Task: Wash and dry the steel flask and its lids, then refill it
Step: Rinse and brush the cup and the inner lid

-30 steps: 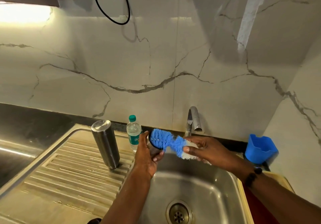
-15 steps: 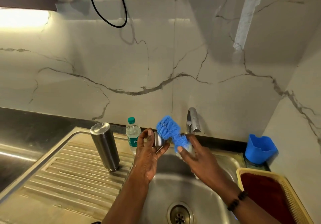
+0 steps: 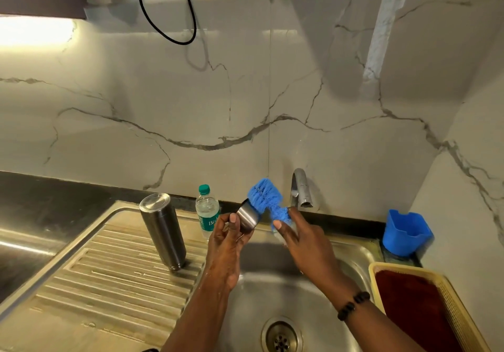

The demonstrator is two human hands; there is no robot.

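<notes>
Left hand (image 3: 227, 245): raised over the sink (image 3: 360, 253), fingers and thumb curled round a small steel lid (image 3: 247, 217), which is held tilted with its mouth turned toward the brush.

Right hand (image 3: 305, 238): closed about the handle of a blue brush (image 3: 264, 196), whose bristles are pressed to the mouth of the lid (how far they reach inside cannot be told).

Step in hand: the scrubbing of one lid is judged to be under way; the washing stage is taken as unfinished, with drying and refilling not yet begun.

Next move, as judged: the lid is to be turned against the bristles so that the whole inner wall is reached, then rinsed under the tap (image 3: 300, 188), from which no water is seen running. A wet steel lid is likely slippery; a firm pinch is called for.

Steel flask (image 3: 163, 230): stood upside down on the ribbed draining board (image 3: 90, 278), left of the hands and well apart from them.

Water bottle (image 3: 207, 209): plastic, green-capped, placed behind the left hand; clear water is seen in it (presumably for the refill).

Blue tub (image 3: 406, 233): set at the back right corner; contents not visible.

Yellow basket (image 3: 461, 316): placed right of the sink, a dark red cloth laid in it.
</notes>
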